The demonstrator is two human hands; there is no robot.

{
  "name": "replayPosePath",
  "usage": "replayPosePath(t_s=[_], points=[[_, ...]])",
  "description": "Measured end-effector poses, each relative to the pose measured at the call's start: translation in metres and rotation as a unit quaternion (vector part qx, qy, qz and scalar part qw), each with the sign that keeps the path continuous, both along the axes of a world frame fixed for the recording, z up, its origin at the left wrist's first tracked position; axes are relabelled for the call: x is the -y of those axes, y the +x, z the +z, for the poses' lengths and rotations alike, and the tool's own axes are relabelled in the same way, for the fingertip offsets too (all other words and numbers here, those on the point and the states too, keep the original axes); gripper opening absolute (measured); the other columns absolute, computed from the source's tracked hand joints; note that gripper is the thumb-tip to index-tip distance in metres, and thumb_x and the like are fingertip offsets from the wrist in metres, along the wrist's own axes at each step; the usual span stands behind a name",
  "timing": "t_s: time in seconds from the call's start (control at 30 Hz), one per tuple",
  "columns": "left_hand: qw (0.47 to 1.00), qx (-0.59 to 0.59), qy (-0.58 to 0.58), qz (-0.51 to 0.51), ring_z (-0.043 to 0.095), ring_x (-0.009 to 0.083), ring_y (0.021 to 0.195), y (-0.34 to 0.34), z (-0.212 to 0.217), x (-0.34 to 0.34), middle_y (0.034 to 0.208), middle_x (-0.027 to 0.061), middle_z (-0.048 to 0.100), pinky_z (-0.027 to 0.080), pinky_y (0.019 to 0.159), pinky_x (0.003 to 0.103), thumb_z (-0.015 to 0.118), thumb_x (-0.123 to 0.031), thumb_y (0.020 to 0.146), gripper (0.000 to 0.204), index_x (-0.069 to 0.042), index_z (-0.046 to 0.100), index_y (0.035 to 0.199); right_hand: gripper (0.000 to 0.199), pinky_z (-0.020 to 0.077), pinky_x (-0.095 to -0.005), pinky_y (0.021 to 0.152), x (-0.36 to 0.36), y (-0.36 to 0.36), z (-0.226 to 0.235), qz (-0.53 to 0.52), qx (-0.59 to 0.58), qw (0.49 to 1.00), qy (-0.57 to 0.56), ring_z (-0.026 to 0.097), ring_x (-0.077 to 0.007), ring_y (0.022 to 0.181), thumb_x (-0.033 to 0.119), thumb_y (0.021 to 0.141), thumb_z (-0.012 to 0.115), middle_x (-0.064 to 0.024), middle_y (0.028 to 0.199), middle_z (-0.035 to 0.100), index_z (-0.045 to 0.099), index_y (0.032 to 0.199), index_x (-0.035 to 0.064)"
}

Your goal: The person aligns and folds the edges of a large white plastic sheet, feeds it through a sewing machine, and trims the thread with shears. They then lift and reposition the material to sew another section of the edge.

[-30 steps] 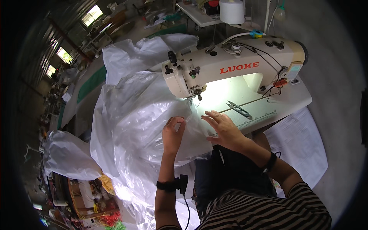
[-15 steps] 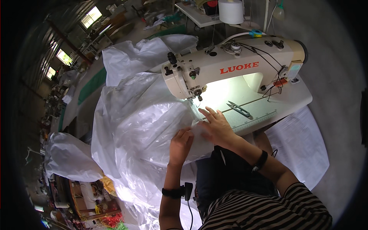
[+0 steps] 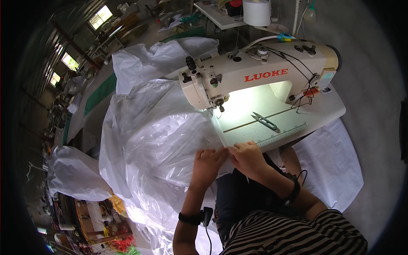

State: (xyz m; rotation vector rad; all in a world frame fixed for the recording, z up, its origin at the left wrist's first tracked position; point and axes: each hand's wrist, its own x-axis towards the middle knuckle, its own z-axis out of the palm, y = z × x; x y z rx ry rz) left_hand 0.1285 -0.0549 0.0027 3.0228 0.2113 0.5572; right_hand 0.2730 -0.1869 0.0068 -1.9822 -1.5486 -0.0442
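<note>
Grey workshop floor [image 3: 376, 140] flanks your lit, off-white sewing machine [image 3: 250, 66].
Head view: your left hand [image 3: 207, 165] and right hand [image 3: 248, 159] are together, fingertips clamped on the right edge of the glossy, translucent white sheet [image 3: 157, 131] spread leftward; slim dark metal snips [image 3: 265, 122] lie beyond.

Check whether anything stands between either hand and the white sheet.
Nothing visible does: the left hand and right hand are both at the edge of the sheet. The snips lie beyond the right hand, out of the way.
</note>
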Motion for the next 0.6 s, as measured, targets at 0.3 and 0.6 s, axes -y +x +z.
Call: replayPosePath(t_s=[0.3, 0.6], points=[[0.994, -0.001, -0.055, 0.092, 0.054, 0.0253, 0.125, -0.029, 0.003, 0.009, 0.131, -0.0015, 0.063, 0.032, 0.113, 0.053, 0.064, -0.002, 0.075, 0.047, -0.019, 0.069, 0.119, 0.011, 0.0452, -0.0344, 0.077, 0.003, -0.019, -0.010, -0.015, 0.153, 0.988, -0.036, 0.063, -0.0204, 0.079, 0.013, 0.079, 0.061, -0.0039, 0.080, 0.061, 0.063, 0.090, 0.0085], [0.996, -0.018, -0.073, 0.037, 0.051, 0.0254, 0.131, -0.001, -0.002, -0.066, 0.135, -0.0017, 0.061, 0.031, 0.114, 0.053, 0.058, -0.001, 0.079, 0.049, -0.023, 0.067, 0.122, 0.006, 0.0455, -0.0364, 0.076, -0.045, -0.001, -0.016, -0.029, 0.108, 0.993, -0.020, 0.065, -0.0221, 0.078, 0.015, 0.080, 0.063, -0.0055, 0.079, 0.064, 0.064, 0.081, 0.0096]])
